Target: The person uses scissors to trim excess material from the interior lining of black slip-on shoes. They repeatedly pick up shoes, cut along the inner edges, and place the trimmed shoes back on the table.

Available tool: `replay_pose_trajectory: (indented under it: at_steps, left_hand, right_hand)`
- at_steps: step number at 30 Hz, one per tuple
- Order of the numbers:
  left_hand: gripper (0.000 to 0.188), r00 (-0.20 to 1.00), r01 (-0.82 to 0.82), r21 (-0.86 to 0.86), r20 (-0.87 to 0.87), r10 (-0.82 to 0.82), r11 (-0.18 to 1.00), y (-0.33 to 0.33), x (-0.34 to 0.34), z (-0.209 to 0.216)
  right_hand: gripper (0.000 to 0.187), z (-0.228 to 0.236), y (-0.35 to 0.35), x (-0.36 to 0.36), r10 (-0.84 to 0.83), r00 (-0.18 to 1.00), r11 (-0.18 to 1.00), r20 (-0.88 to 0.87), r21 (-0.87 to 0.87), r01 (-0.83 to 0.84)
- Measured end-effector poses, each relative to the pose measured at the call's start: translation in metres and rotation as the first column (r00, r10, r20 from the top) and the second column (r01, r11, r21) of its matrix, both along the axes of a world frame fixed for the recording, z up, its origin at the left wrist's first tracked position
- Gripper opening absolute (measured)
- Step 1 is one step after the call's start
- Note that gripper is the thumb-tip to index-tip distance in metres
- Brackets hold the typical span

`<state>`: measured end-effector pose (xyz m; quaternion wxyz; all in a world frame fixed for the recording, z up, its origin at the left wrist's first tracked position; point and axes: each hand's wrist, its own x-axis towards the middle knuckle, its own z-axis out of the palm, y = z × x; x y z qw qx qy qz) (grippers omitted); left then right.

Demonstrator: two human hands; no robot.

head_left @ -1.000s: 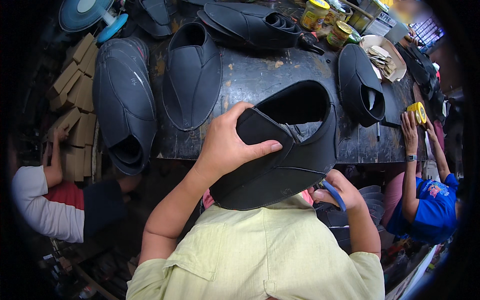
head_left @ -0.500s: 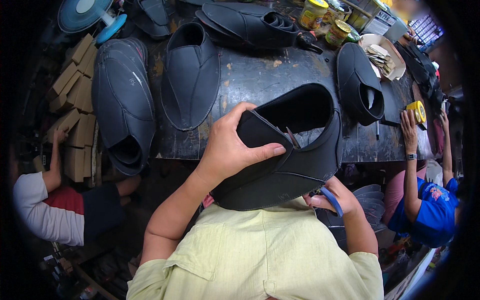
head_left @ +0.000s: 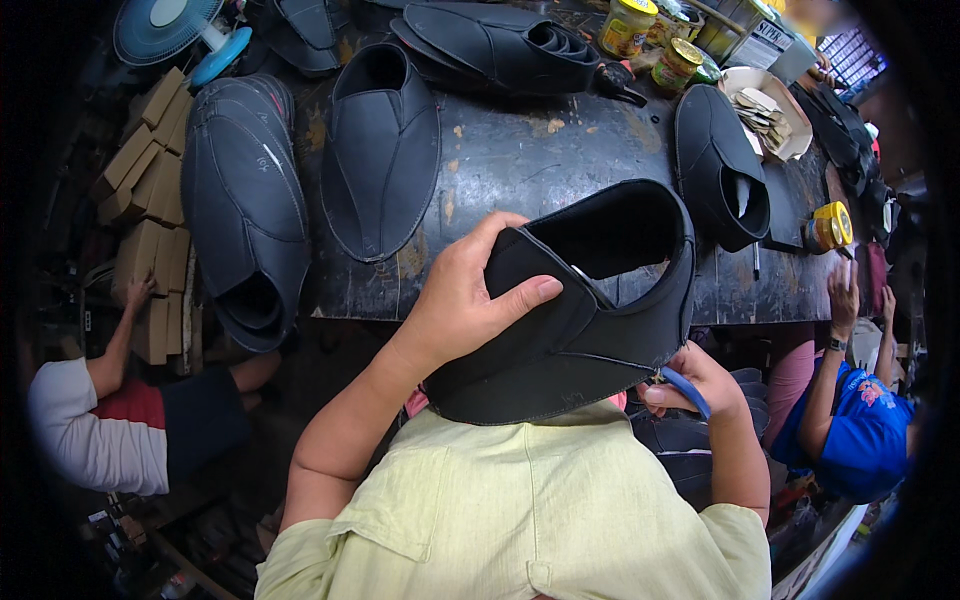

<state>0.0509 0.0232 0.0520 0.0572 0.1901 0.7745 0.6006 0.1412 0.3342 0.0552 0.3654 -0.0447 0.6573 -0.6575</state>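
Observation:
A black stitched shoe upper (head_left: 530, 365) is held up close to my body, its wide collar opening facing away from me. My left hand (head_left: 475, 285) is closed on its left side, thumb on the outer face and fingers behind the edge. At the lower right of the upper, my right hand (head_left: 695, 385) is closed on small scissors with a blue handle (head_left: 686, 392). Their pivot shows beside the upper's edge, while the blades are mostly hidden behind the upper.
On the dark worn table (head_left: 540, 165) lie more black uppers (head_left: 380, 165), jars (head_left: 678, 65) and a tray of small pieces (head_left: 765, 110). A blue fan (head_left: 170, 30) stands far left, near stacked cardboard boxes (head_left: 155, 260). Co-workers sit left (head_left: 110, 420) and right (head_left: 845, 420).
My right hand and the scissors have moved right, and the blade tip no longer shows inside the opening. The upper has shifted slightly right. The right co-worker's hand has left the yellow-lidded jar.

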Motion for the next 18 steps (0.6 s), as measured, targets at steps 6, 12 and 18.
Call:
replay_pose_trajectory:
  at_steps: [6,12,18]
  left_hand:
    - [0.058,0.998,-0.016,-0.040,-0.054,0.014,0.999,0.004,0.001,-0.003]
    - [0.059,0.999,-0.009,-0.014,-0.043,0.008,1.000,0.005,0.002,-0.002]
    - [0.058,0.998,0.007,-0.046,-0.063,-0.010,0.999,0.009,0.002,-0.005]
  right_hand:
    - [0.041,-0.011,-0.002,-0.005,0.130,0.923,0.985,-0.361,0.154,-0.078]
    - [0.045,-0.009,-0.001,-0.003,0.060,0.990,0.997,-0.128,0.057,-0.053]
    - [0.049,-0.006,-0.001,-0.004,-0.085,0.985,0.995,-0.147,0.032,0.091]
